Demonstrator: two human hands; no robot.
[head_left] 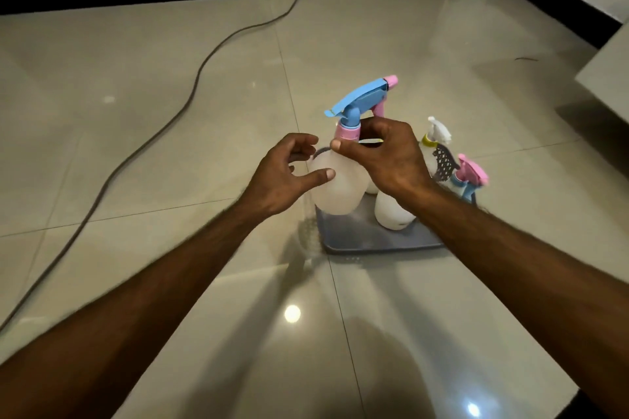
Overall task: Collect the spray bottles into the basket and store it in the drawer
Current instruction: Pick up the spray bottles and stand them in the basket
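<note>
Lowering blue-trigger spray bottle (335, 187) into grey basket (374, 240); right hand (391, 160) pinches its neck, left hand (286, 177) spread beside. Next: seat upright, release.

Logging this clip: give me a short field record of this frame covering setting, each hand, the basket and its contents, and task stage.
setting: tiled floor, grey cable across it
right hand: grip closed on the neck of a blue-and-pink spray bottle
left hand: open, thumb touching that bottle's body
basket: grey, on the floor, holding a white bottle, a white-headed bottle and a pink-headed bottle
held bottle position: above the basket's near left corner
drawer: not in view
stage: collecting, basket not yet stored
</note>
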